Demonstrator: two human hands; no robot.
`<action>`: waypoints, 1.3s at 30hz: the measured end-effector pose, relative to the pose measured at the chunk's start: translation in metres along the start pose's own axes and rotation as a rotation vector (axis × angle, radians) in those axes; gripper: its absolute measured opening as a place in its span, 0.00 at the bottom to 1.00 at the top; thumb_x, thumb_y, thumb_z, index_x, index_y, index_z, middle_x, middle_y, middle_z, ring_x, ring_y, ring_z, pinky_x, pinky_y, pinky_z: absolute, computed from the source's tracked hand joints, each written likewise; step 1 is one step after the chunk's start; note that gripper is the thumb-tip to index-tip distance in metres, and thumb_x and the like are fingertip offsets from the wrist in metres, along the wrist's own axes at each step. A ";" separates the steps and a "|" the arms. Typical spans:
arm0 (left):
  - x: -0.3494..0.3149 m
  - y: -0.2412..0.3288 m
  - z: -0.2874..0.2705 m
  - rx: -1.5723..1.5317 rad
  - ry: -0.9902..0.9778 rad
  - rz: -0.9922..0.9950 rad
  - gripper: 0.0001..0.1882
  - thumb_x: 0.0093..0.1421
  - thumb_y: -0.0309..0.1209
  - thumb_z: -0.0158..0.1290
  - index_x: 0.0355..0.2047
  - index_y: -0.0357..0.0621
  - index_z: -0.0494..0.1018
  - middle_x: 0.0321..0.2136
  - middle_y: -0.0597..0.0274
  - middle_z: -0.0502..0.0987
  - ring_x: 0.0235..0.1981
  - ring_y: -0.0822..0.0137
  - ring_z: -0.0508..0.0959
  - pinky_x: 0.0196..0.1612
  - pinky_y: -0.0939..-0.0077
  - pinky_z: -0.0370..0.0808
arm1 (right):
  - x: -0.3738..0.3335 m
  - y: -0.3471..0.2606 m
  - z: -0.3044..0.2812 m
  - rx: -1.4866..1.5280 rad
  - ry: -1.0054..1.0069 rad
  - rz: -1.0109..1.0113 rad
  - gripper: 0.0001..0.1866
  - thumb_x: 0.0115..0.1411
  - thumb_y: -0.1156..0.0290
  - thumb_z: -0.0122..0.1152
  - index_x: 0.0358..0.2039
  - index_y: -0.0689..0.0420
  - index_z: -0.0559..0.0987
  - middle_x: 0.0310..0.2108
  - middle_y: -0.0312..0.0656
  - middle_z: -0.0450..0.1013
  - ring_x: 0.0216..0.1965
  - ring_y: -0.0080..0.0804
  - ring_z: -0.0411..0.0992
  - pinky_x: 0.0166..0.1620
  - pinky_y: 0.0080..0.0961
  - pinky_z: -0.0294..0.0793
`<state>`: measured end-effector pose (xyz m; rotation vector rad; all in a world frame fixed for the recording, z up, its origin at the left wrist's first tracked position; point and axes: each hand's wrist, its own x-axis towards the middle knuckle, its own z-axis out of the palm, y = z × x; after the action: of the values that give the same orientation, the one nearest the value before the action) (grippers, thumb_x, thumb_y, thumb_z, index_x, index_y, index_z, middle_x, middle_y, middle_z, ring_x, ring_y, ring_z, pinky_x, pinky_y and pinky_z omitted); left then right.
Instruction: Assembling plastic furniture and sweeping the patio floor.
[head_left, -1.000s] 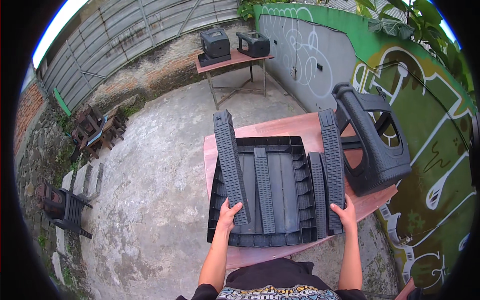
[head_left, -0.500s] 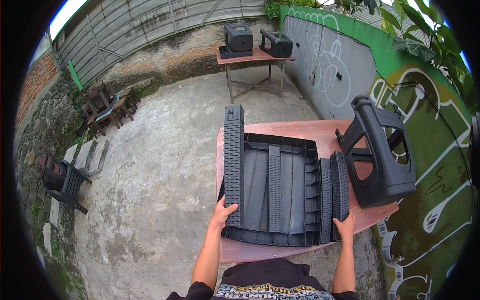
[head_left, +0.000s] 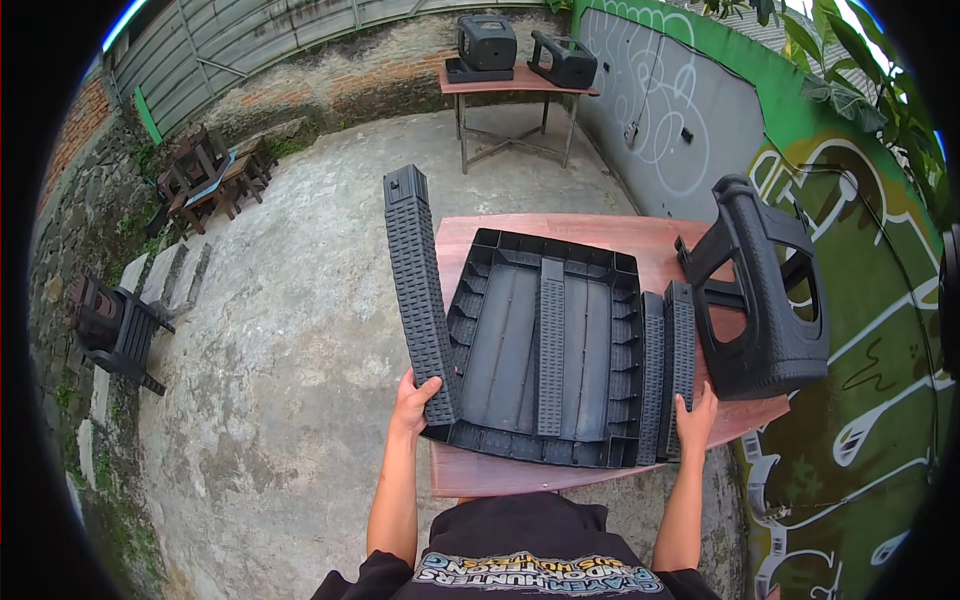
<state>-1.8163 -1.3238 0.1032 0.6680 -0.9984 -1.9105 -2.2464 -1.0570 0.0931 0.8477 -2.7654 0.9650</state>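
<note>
My left hand (head_left: 413, 402) is closed round the lower end of a long black plastic post (head_left: 415, 285) with a woven texture. The post leans left, raised over the left edge of a black ribbed plastic panel (head_left: 625, 370) shaped like a shallow tray. A narrow textured strip (head_left: 550, 350) runs down the panel's middle. Along its right side lie two shorter textured posts, an inner one (head_left: 651, 370) and an outer one (head_left: 679, 345). My right hand (head_left: 694, 420) is at the outer post's near end, thumb and fingers apart, the thumb over its side.
A black plastic frame with openings (head_left: 770, 300) stands at the right of the reddish tabletop (head_left: 465, 480). Another table (head_left: 490, 88) holds black plastic parts far off. At left are a dark chair (head_left: 125, 335) and wooden furniture (head_left: 215, 185). A painted wall (head_left: 840, 270) runs along the right.
My left hand has swung the long post left, tilting it away from the panel. My right hand has shifted up along the outer short post, its thumb and fingers now pointing away from me.
</note>
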 end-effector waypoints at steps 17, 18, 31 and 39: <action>-0.068 -0.039 0.109 0.487 -0.316 0.048 0.49 0.53 0.41 0.66 0.63 0.31 0.49 0.57 0.48 0.64 0.59 0.60 0.64 0.62 0.68 0.61 | -0.046 -0.262 0.036 1.186 -1.111 -0.117 0.49 0.47 0.61 0.75 0.63 0.66 0.58 0.53 0.52 0.69 0.55 0.36 0.68 0.58 0.31 0.67; -0.070 -0.044 0.114 0.583 -0.337 0.085 0.48 0.54 0.42 0.65 0.63 0.31 0.48 0.55 0.46 0.65 0.59 0.59 0.65 0.62 0.68 0.61 | -0.046 -0.264 0.031 1.147 -1.136 -0.112 0.48 0.46 0.63 0.76 0.62 0.67 0.60 0.52 0.50 0.69 0.53 0.34 0.68 0.57 0.30 0.66; -0.090 0.052 0.052 1.158 0.300 0.356 0.16 0.60 0.28 0.55 0.49 0.40 0.70 0.45 0.53 0.76 0.46 0.69 0.76 0.41 0.74 0.74 | 0.044 -0.277 -0.062 -0.301 -1.266 -1.079 0.51 0.39 0.48 0.72 0.63 0.55 0.65 0.39 0.55 0.78 0.42 0.50 0.77 0.48 0.36 0.74; -0.080 0.062 0.026 0.265 0.062 -0.187 0.35 0.58 0.42 0.60 0.61 0.44 0.59 0.57 0.50 0.65 0.58 0.56 0.69 0.53 0.64 0.73 | 0.050 -0.305 -0.075 -0.403 -1.180 -1.263 0.47 0.40 0.52 0.72 0.62 0.53 0.67 0.41 0.52 0.77 0.42 0.50 0.76 0.47 0.37 0.74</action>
<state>-1.7693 -1.2643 0.1746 0.9977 -1.1973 -1.9201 -2.1330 -1.2327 0.3331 3.0373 -1.8230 -0.4704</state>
